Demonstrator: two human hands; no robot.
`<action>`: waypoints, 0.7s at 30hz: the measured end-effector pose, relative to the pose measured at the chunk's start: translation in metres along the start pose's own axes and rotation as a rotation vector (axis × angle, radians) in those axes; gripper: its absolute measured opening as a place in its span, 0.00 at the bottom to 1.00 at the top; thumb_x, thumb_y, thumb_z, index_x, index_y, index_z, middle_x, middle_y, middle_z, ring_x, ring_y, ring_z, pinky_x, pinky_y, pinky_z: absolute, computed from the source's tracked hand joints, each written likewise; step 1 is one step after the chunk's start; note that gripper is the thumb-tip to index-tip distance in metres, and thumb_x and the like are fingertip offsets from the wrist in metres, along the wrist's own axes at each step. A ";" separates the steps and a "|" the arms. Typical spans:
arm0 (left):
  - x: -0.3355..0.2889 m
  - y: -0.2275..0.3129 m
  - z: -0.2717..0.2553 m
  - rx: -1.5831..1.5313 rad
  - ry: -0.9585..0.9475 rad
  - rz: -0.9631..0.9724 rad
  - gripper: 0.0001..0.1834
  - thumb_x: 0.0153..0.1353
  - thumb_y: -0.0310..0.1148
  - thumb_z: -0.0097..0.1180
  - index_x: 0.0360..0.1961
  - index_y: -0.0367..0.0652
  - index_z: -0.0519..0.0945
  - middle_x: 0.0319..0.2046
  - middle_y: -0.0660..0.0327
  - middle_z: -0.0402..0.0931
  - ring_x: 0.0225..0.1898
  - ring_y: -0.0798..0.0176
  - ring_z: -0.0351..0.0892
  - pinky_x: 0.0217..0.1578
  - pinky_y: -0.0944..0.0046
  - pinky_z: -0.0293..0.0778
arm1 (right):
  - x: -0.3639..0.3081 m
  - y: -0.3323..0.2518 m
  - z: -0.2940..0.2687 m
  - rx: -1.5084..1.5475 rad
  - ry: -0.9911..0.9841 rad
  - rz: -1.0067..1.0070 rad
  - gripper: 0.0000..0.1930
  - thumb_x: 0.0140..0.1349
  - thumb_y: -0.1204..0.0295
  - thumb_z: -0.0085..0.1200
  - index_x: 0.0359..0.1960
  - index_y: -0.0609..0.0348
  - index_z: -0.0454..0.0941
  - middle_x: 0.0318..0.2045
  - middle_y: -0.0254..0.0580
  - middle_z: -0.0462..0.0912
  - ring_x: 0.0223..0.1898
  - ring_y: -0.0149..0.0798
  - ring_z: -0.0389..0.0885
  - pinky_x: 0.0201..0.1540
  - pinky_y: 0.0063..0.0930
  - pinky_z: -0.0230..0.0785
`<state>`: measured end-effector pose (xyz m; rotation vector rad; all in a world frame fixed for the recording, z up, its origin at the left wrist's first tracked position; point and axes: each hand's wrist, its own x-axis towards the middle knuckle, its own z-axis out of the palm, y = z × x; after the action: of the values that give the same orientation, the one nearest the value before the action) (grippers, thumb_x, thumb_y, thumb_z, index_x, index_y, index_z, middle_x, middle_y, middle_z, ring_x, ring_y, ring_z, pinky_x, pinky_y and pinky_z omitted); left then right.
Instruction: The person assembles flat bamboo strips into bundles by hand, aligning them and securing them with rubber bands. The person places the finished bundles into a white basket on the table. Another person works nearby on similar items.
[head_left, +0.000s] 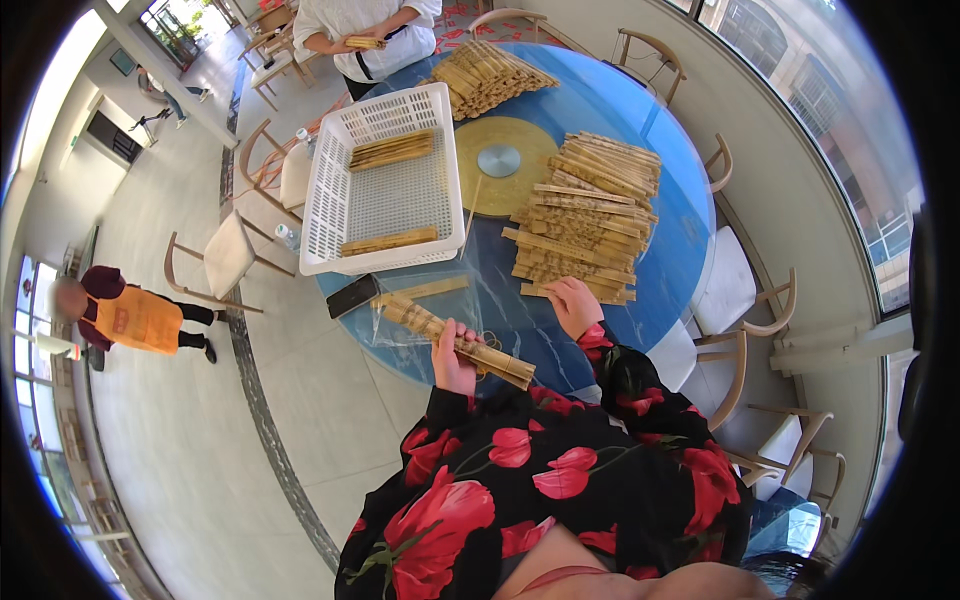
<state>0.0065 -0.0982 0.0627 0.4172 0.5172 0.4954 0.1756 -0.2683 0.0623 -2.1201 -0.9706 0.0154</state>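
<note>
My left hand (455, 362) is closed around a bundle of flat bamboo strips (408, 316), held slanting over the table's near edge. Thin yellowish loops, like rubber bands, hang by the bundle beneath that hand. At the near side of a large pile of bamboo strips (590, 215), my right hand (575, 306) has its fingers bent together on the end of a strip. Below the bundle, a clear plastic bag (400, 330) lies on the blue round table (680, 160), with a single strip (432, 288) on or under it.
A white plastic basket (318, 195) holding strip bundles stands at the left, beside a black phone (353, 296). A second strip pile (490, 78) lies past the gold turntable (475, 195). Across the table, a person in white (385, 45) holds strips. Wooden chairs (232, 255) surround the table.
</note>
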 end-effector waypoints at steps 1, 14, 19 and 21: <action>-0.001 0.001 0.000 0.016 0.025 0.012 0.09 0.65 0.37 0.50 0.30 0.47 0.67 0.26 0.69 0.65 0.29 0.70 0.67 0.36 0.62 0.69 | 0.005 0.031 0.003 -0.137 0.021 0.035 0.08 0.56 0.73 0.50 0.37 0.57 0.77 0.36 0.45 0.76 0.41 0.51 0.72 0.43 0.40 0.68; -0.005 0.005 -0.003 0.047 0.083 0.040 0.11 0.63 0.38 0.53 0.28 0.48 0.67 0.24 0.70 0.65 0.27 0.70 0.68 0.33 0.63 0.70 | 0.049 0.139 0.012 -0.862 -0.057 0.078 0.06 0.51 0.70 0.51 0.31 0.51 0.74 0.33 0.36 0.73 0.41 0.42 0.74 0.37 0.39 0.70; -0.005 0.001 -0.003 0.013 0.100 0.021 0.10 0.63 0.37 0.54 0.29 0.48 0.67 0.24 0.69 0.66 0.27 0.70 0.68 0.32 0.63 0.71 | 0.050 0.141 0.008 -0.858 -0.098 0.052 0.06 0.52 0.71 0.51 0.32 0.52 0.73 0.30 0.38 0.77 0.37 0.43 0.76 0.34 0.39 0.70; -0.003 -0.001 -0.005 0.026 0.095 0.008 0.11 0.63 0.39 0.54 0.28 0.48 0.67 0.24 0.70 0.66 0.27 0.70 0.68 0.33 0.62 0.71 | 0.045 0.129 0.001 -0.779 -0.094 0.071 0.05 0.53 0.71 0.50 0.32 0.53 0.73 0.28 0.41 0.78 0.34 0.45 0.77 0.32 0.39 0.70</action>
<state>0.0017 -0.0994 0.0591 0.4221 0.6141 0.5179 0.2889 -0.2897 -0.0108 -2.8815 -1.0644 -0.2701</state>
